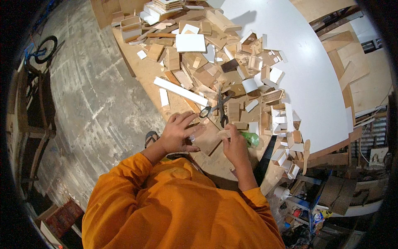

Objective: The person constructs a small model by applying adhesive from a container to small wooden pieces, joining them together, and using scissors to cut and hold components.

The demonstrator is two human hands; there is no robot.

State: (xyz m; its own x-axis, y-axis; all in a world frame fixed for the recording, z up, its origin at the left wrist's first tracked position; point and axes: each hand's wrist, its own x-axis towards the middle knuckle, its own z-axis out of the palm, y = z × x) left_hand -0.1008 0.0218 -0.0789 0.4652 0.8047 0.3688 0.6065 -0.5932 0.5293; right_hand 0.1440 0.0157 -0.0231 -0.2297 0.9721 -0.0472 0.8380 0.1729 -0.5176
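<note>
Against a clock face laid over the view, twelve at the top, a tan wooden worktop (156, 96) runs from eleven o'clock through the middle toward five. Wood offcuts (206, 76) and small white-faced box pieces (283, 118) crowd it, and a smooth white panel (306, 70) spreads out toward two. A white strip (180, 91) slants at eleven, and a white rectangular sheet (190, 42) lies on the heap at twelve.

Near the centre, dark-handled scissors (219, 108) lie with their blades apart. The person's right hand (236, 147), toward four o'clock, pinches a small pale piece (224, 134) above the near worktop, just beside a green plastic item (251, 139). The left hand (178, 135), toward eight, has its fingers spread, near the scissors' left handle loop.

Worn grey concrete floor (95, 79) fills ten o'clock, with a bicycle wheel (46, 50) farther out; a dark wooden rack (31, 128) stands at nine. At two, plywood sheets (354, 62) lie past the panel; at four, a blue frame (310, 213) stands among clutter.
</note>
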